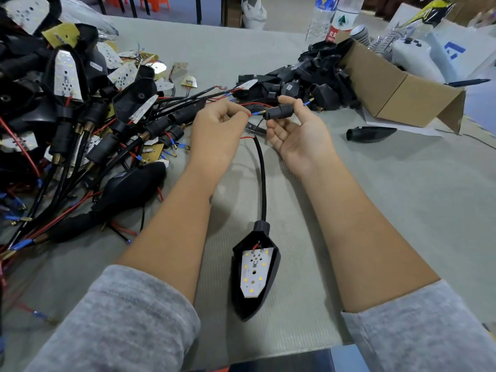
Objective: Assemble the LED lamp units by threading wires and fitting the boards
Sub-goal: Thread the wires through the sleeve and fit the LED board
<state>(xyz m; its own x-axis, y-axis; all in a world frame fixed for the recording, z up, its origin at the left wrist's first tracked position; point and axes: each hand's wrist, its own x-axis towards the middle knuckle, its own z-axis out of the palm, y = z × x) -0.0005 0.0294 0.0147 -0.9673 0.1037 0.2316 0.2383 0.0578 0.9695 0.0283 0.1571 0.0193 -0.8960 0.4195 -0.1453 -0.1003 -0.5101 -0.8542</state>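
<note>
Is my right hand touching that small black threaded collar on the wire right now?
Touching. The head view shows the right hand pinching the black collar between thumb and fingertips.

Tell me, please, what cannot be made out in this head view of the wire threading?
- Wire tip inside the black sleeve: hidden by the sleeve, gripped by the right hand.
- Left hand fingertips: curled under, pinching the red wire.
- Cardboard box contents: blocked by its wall.
- LED board markings: too small.
</note>
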